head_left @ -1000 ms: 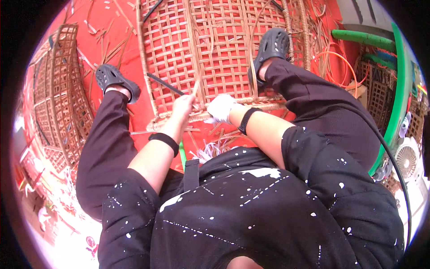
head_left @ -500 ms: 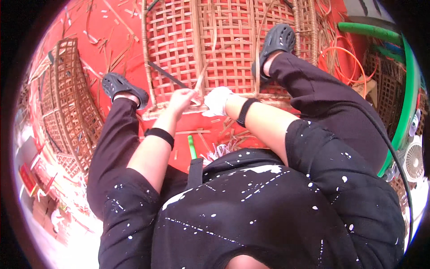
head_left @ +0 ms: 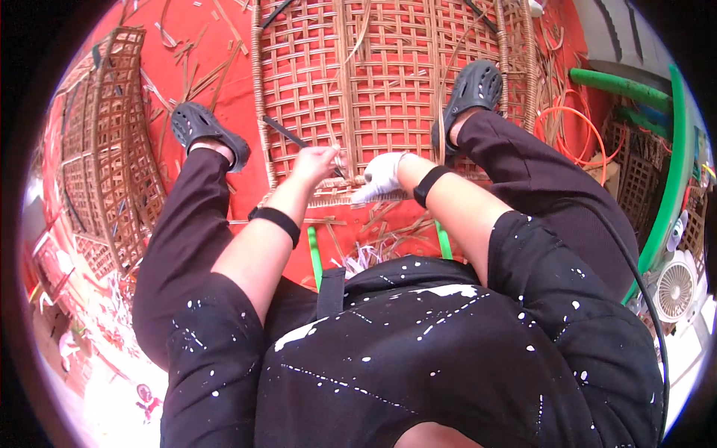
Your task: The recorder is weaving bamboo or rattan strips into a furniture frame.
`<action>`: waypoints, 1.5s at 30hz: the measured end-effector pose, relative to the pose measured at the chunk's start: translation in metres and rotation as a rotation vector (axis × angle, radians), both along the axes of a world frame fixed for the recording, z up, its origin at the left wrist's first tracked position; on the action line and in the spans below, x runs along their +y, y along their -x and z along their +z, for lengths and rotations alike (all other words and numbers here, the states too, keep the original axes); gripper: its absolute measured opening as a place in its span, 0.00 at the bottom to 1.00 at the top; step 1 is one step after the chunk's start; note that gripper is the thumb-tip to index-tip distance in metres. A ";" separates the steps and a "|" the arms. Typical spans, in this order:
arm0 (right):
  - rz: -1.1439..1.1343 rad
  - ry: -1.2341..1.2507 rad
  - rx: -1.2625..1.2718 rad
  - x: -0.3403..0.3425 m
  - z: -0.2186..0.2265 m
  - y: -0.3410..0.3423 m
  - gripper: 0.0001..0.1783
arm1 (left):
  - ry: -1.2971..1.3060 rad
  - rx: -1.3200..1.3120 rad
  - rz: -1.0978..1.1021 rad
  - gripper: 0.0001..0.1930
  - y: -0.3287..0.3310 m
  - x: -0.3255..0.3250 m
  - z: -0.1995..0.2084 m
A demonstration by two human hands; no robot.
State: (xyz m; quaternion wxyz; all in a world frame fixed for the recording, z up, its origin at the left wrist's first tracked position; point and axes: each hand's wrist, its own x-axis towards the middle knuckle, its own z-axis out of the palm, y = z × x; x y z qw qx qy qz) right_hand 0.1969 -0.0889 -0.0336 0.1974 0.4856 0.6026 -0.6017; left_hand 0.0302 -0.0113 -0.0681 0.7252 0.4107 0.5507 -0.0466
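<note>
A brown woven rattan panel (head_left: pixel 388 97) lies in front of me, its near edge toward my lap. My bare left hand (head_left: pixel 317 164) is closed in a pinch over the near-left part of the panel, on a thin rattan strip (head_left: pixel 360 39) that seems to run down the weave to the fingers. Close beside it, my right hand (head_left: pixel 382 176), in a white glove, is closed around the panel's near rim, thumb above. A dark flat strip (head_left: pixel 287 133) slants over the panel's left side and passes under my left hand.
Another curved woven panel (head_left: pixel 112 157) stands at the left. Loose strip offcuts (head_left: pixel 213 75) litter the red floor covering (head_left: pixel 168 41). My dark clogs flank the panel. At the right are an orange coil (head_left: pixel 575 112), a green frame (head_left: pixel 676 149) and a white fan (head_left: pixel 676 290).
My right hand has moved slightly right along the near rim, widening the gap between the hands. The left hand stays pinched, a little farther right. The whole view has shifted somewhat.
</note>
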 end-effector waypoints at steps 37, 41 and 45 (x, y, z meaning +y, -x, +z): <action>-0.948 -0.123 -0.032 0.081 -0.071 0.026 0.25 | -0.530 0.457 -0.592 0.14 -0.007 -0.016 -0.038; -1.543 -0.091 0.041 0.076 -0.080 0.002 0.26 | -0.502 0.429 -0.397 0.15 -0.008 -0.015 -0.034; -1.262 -0.352 -0.238 0.053 -0.094 0.004 0.26 | -0.483 0.414 -0.342 0.16 -0.004 -0.015 -0.036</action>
